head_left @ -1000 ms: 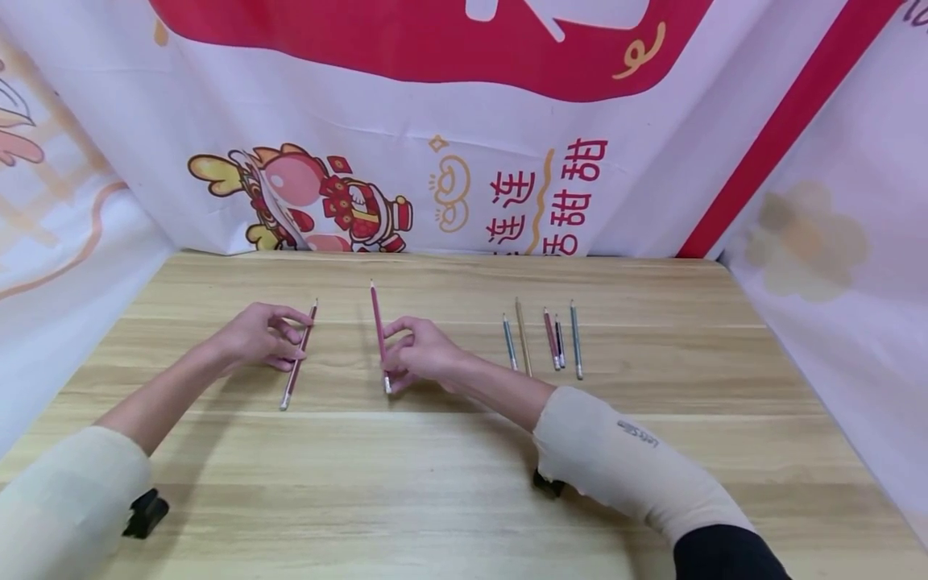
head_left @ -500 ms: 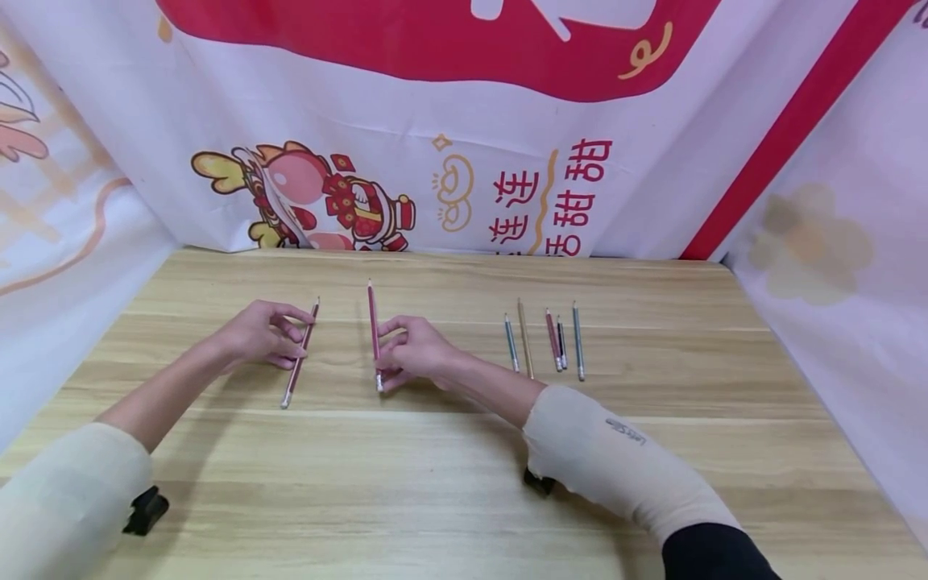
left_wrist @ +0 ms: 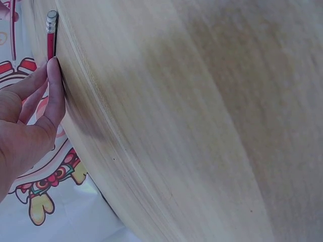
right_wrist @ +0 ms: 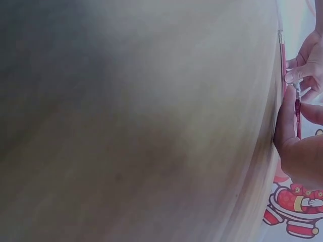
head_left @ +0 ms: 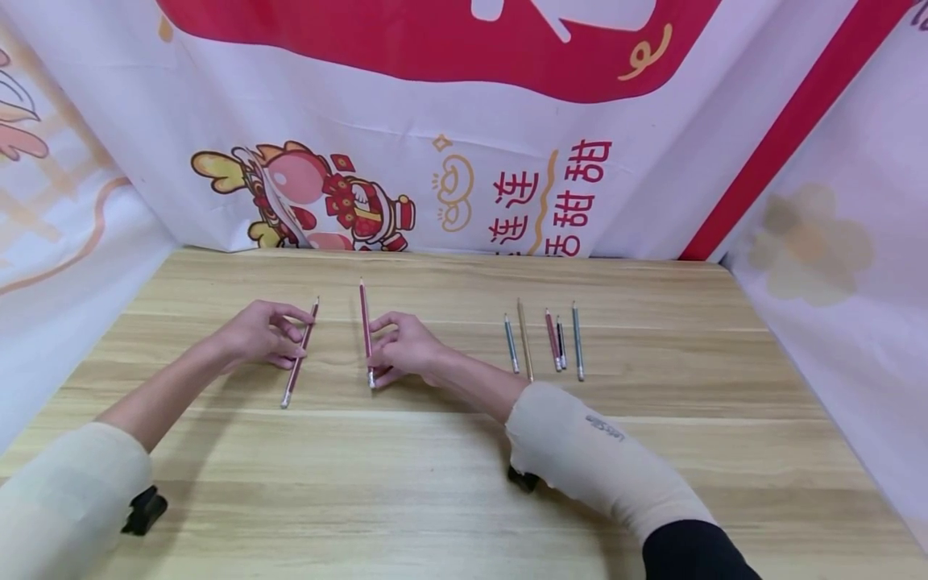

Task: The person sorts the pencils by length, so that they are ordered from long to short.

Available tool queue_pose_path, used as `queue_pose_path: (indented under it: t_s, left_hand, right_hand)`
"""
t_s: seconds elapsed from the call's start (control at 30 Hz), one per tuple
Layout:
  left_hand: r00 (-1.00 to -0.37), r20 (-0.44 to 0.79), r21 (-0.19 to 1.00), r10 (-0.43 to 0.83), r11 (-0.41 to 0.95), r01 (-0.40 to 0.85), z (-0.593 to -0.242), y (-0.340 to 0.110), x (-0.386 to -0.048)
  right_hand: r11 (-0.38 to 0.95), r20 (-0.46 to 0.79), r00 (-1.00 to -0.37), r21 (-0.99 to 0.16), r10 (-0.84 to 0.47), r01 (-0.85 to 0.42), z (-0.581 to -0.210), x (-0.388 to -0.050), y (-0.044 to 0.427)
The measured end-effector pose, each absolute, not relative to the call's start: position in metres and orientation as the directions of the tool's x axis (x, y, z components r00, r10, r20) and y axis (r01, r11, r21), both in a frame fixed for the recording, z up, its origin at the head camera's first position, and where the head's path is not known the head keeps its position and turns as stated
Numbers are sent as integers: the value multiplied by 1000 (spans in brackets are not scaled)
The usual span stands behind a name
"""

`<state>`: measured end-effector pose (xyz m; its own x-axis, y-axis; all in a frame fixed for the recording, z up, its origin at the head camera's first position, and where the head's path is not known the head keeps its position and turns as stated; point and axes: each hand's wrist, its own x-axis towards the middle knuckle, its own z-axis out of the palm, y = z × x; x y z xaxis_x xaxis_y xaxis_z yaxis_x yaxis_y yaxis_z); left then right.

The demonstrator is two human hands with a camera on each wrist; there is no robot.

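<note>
At the left of the table, my left hand (head_left: 264, 334) pinches a dark red pencil (head_left: 292, 379) between thumb and fingers. This pencil slants, its silver eraser end toward me. In the left wrist view the eraser end of the pencil (left_wrist: 50, 44) sticks out past the fingertips. To the right, my right hand (head_left: 406, 348) grips a second red pencil (head_left: 365, 314) near its eraser end, its point facing the back of the table. A gap separates the two pencils. I cannot tell whether the second one touches the wood.
Several pencils lie apart at the right: a short teal pencil (head_left: 511, 342), a gold pencil (head_left: 525, 338), a short red pencil (head_left: 552, 334), a short black pencil (head_left: 561, 342) and a longer blue pencil (head_left: 577, 340). A printed cloth (head_left: 406, 113) hangs behind the wooden table (head_left: 435, 483).
My right hand has moved left with its red pencil, nearer to the left hand's pencil. The left hand and the pencils at the right have stayed in place.
</note>
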<state>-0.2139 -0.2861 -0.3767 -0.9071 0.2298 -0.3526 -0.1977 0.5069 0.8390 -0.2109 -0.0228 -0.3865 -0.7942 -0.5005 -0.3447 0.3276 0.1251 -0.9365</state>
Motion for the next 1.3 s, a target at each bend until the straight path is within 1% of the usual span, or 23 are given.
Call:
queue_pose_path:
  t_s: [0.57,0.77,1.3]
  left_hand:
    - [-906,-352,827,234,531,-184,-377,-287,-215]
    - [-906,-349,831,239,527,-181,-377,-286,-215]
    - [-900,-353,836,255,518,-181,-376,-288,-215]
  right_hand:
    - [115,-346,-784,-935,-516,336,-390,-203,-45]
    - [129,-358,-792,-932,-495,340,-391,-202,-54]
    - [211,-361,-833,-931,-420,297,-386,-196,-72]
